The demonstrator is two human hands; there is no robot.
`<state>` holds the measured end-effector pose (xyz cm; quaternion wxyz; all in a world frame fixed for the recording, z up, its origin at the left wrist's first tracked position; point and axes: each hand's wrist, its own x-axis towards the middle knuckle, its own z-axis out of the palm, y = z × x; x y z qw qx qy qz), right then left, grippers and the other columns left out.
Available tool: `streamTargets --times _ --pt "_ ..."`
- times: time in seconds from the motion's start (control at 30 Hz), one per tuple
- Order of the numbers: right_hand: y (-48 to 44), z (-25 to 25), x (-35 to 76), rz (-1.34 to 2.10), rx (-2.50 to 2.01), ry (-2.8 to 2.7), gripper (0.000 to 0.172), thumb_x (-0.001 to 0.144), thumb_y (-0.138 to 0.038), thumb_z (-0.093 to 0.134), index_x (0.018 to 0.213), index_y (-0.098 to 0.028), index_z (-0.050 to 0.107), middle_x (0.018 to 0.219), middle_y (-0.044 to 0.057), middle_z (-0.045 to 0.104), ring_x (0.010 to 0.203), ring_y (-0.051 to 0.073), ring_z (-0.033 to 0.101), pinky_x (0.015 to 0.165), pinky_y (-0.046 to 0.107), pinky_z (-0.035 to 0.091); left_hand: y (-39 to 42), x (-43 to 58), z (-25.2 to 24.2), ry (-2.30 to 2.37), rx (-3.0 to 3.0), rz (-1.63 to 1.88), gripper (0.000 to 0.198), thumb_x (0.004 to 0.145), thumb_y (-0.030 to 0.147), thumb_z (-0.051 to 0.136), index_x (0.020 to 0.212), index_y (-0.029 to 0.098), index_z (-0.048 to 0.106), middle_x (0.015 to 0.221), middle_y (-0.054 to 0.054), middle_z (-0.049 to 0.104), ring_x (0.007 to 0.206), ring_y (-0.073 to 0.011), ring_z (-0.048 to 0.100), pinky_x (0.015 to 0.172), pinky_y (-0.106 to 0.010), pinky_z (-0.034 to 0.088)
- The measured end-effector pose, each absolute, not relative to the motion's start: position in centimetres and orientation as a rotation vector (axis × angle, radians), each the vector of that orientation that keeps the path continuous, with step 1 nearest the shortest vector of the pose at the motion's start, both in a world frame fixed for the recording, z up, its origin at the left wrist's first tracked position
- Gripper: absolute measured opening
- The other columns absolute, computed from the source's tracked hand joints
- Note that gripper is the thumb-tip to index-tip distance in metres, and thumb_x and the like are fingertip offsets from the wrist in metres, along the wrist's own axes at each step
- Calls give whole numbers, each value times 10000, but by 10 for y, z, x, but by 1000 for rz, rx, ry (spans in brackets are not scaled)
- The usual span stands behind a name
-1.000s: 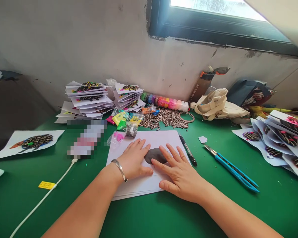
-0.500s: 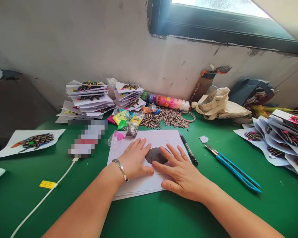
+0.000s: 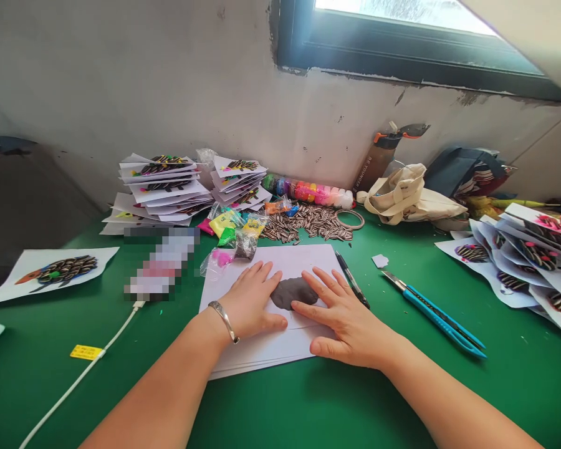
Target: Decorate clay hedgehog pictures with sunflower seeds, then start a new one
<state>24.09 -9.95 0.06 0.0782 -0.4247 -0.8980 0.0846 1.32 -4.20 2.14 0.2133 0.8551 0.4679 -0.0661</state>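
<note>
A flattened oval of black clay (image 3: 292, 293) lies on the top sheet of a small stack of white paper (image 3: 262, 355). My left hand (image 3: 256, 299) rests flat on the paper with its fingers spread, the fingertips at the clay's left edge. On the other side, my right hand (image 3: 339, 308) is spread too, its index and middle fingers touching the clay's right edge. Neither hand grasps anything. A black pen (image 3: 352, 279) lies along the paper's right edge, beyond my right fingertips.
A blue utility knife (image 3: 437, 318) lies at right, its blade exposed, near a paper scrap (image 3: 380, 261). Behind the paper are clay packets (image 3: 227, 226), sunflower seeds (image 3: 303, 223) and a tape roll (image 3: 350, 219). Seed-decorated sheets (image 3: 161, 187) are stacked at back left, more (image 3: 518, 265) at right.
My right hand has shifted slightly right, uncovering more of the clay. My left hand stays at the clay's left edge. The whole view has moved a little.
</note>
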Motion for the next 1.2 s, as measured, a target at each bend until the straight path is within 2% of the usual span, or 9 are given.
streamTargets --times 0.17,0.33,0.47,0.67,0.87,1.2 --pt "-102 -2 238 227 -1337 -2610 707 796 -670 401 1410 -379 202 1517 13 -58 1369 347 22 1065 597 93 -42 13 20 1294 2372 -178 924 648 589 607 1407 179 276 1508 -128 125 1371 -323 55 1093 -453 148" --pt "-105 -6 226 154 -1314 -2682 668 812 -669 363 1398 -363 264 1519 30 49 1365 362 42 1049 623 81 -42 13 22 1291 2382 -158 905 652 567 613 1396 163 293 1499 -146 152 1368 -333 77 1090 -469 154" --pt "-105 -6 220 91 -1351 -2641 662 821 -660 357 1402 -357 256 1518 45 47 1364 365 38 1043 627 77 -42 13 21 1275 2391 -151 916 652 569 611 1397 142 293 1495 -159 162 1367 -342 79 1092 -472 151" --pt "-103 -8 215 60 -1356 -2641 664 824 -657 353 1393 -319 304 1506 54 148 1364 355 64 1053 611 57 -42 13 20 1281 2374 -138 913 646 548 632 1394 150 291 1497 -150 162 1367 -342 76 1097 -470 142" --pt "-103 -5 206 63 -1367 -2631 719 816 -679 326 1416 -290 255 1511 72 109 1362 365 56 1045 618 58 -41 14 19 1286 2353 -148 958 636 553 627 1404 121 251 1500 -156 140 1372 -322 59 1107 -433 121" --pt "-100 -3 195 61 -1353 -2635 688 822 -670 324 1404 -305 284 1501 65 171 1355 369 94 1042 619 69 -38 10 17 1253 2379 -128 973 638 540 631 1400 73 248 1492 -175 158 1372 -313 86 1112 -414 125"
